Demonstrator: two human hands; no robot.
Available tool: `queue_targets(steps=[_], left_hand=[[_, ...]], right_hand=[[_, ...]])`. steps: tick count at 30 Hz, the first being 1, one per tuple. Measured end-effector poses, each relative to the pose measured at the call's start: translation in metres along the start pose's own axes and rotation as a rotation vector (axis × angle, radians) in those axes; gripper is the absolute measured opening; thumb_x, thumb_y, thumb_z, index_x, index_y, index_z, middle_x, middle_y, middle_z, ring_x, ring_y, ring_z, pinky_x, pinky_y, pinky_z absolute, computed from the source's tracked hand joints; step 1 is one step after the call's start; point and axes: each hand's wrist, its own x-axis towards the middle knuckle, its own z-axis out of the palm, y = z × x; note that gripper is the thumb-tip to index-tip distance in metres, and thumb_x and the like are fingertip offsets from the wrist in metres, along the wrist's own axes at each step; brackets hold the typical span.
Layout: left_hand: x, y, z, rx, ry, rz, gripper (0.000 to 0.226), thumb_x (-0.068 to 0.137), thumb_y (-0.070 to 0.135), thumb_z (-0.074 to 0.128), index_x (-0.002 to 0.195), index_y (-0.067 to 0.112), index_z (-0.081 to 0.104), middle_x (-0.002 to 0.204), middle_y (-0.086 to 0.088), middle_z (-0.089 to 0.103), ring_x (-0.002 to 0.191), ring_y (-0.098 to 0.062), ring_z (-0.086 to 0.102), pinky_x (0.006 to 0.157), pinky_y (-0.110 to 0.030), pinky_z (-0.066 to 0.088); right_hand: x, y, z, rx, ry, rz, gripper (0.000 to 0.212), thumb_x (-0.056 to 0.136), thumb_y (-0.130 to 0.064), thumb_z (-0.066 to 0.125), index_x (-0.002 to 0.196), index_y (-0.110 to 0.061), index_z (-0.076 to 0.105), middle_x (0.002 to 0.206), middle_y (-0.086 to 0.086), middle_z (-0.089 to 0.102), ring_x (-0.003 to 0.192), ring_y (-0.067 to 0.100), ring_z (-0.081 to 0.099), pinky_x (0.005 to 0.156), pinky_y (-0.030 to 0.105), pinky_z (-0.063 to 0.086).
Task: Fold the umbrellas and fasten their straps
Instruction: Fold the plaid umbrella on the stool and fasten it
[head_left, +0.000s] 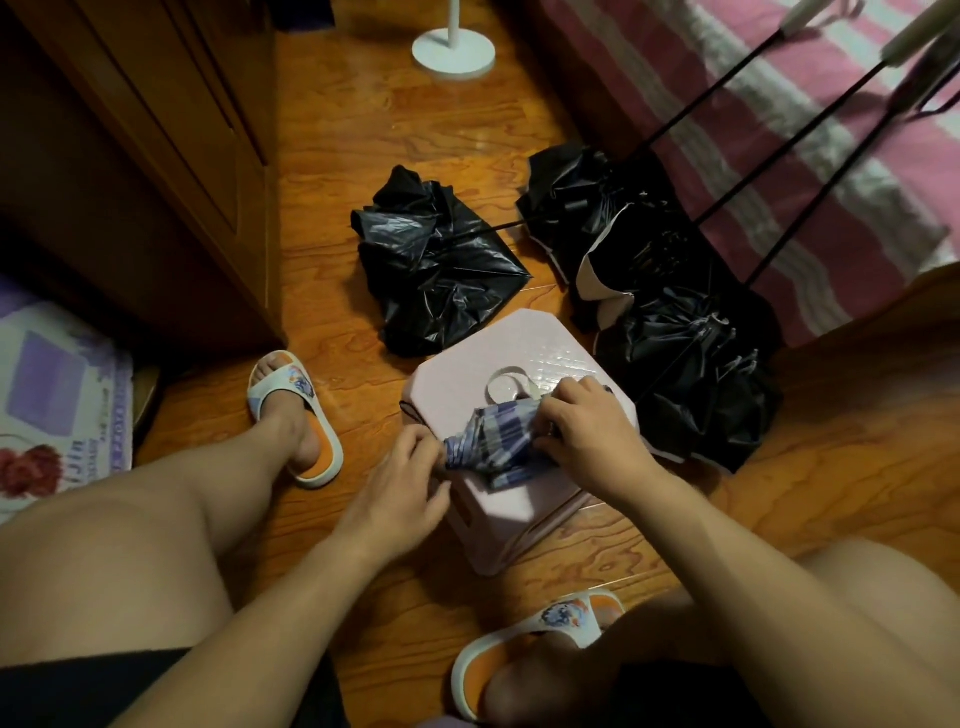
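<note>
Both hands on plaid umbrella atop stool (L hand pinching fabric end, R hand clasping bundle).

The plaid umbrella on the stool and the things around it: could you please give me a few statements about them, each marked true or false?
1. Both hands hold the blue plaid umbrella on the pink stool. True: the left hand pinches its near end and the right hand grips its far end.
2. The black umbrellas on the floor are neatly rolled and strapped. False: their canopies lie loose and crumpled.
3. The shafts of the umbrellas on the right lean on the striped bed. True.
4. The person is barefoot. False: each foot wears a white and orange slipper.
</note>
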Motion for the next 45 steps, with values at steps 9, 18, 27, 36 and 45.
queue_targets(steps=[9, 18, 27, 36, 45], left_hand=[[0.015, 0.011, -0.016, -0.6, -0.101, -0.456, 0.015, 0.095, 0.018, 0.07, 0.106, 0.023, 0.06, 0.11, 0.005, 0.065, 0.097, -0.01, 0.063, 0.084, -0.029, 0.054], [0.01, 0.006, -0.008, -0.446, -0.031, -0.291, 0.041, 0.084, 0.009, 0.079, 0.116, 0.027, 0.061, 0.115, 0.009, 0.052, 0.113, -0.014, 0.055, 0.102, -0.037, 0.05], [0.008, 0.001, -0.007, -0.284, -0.063, -0.124, 0.035, 0.082, 0.013, 0.082, 0.111, 0.02, 0.065, 0.112, 0.003, 0.048, 0.107, -0.014, 0.048, 0.098, -0.031, 0.044], [0.006, 0.001, -0.008, -0.254, -0.048, -0.099, 0.036, 0.086, 0.012, 0.079, 0.119, 0.017, 0.066, 0.115, 0.006, 0.048, 0.109, -0.009, 0.047, 0.101, -0.03, 0.045], [0.015, 0.0, -0.013, -0.2, -0.084, -0.087, 0.04, 0.087, 0.016, 0.078, 0.125, 0.019, 0.066, 0.12, 0.005, 0.054, 0.113, -0.009, 0.05, 0.102, -0.03, 0.046]], right_hand=[[0.01, 0.007, -0.015, 0.346, -0.021, 0.385, 0.047, 0.09, -0.041, 0.073, 0.133, -0.027, 0.059, 0.119, -0.004, 0.065, 0.109, 0.019, 0.059, 0.094, 0.046, 0.051], [0.02, 0.009, -0.023, 0.589, -0.41, 0.307, 0.057, 0.09, -0.027, 0.076, 0.142, -0.03, 0.054, 0.113, -0.002, 0.072, 0.1, 0.015, 0.068, 0.085, 0.027, 0.056], [0.01, -0.008, -0.011, 0.545, -0.32, 0.156, 0.055, 0.09, -0.016, 0.076, 0.141, -0.026, 0.057, 0.125, -0.006, 0.065, 0.111, 0.012, 0.062, 0.098, 0.028, 0.051], [0.018, 0.013, -0.023, 1.12, 0.155, 0.55, 0.05, 0.093, -0.01, 0.072, 0.14, -0.016, 0.058, 0.089, 0.002, 0.077, 0.091, 0.016, 0.075, 0.097, 0.041, 0.056], [0.037, 0.014, -0.024, 1.224, 0.176, 0.551, 0.053, 0.1, -0.004, 0.06, 0.15, -0.008, 0.043, 0.094, 0.023, 0.073, 0.084, 0.024, 0.075, 0.088, 0.039, 0.061]])
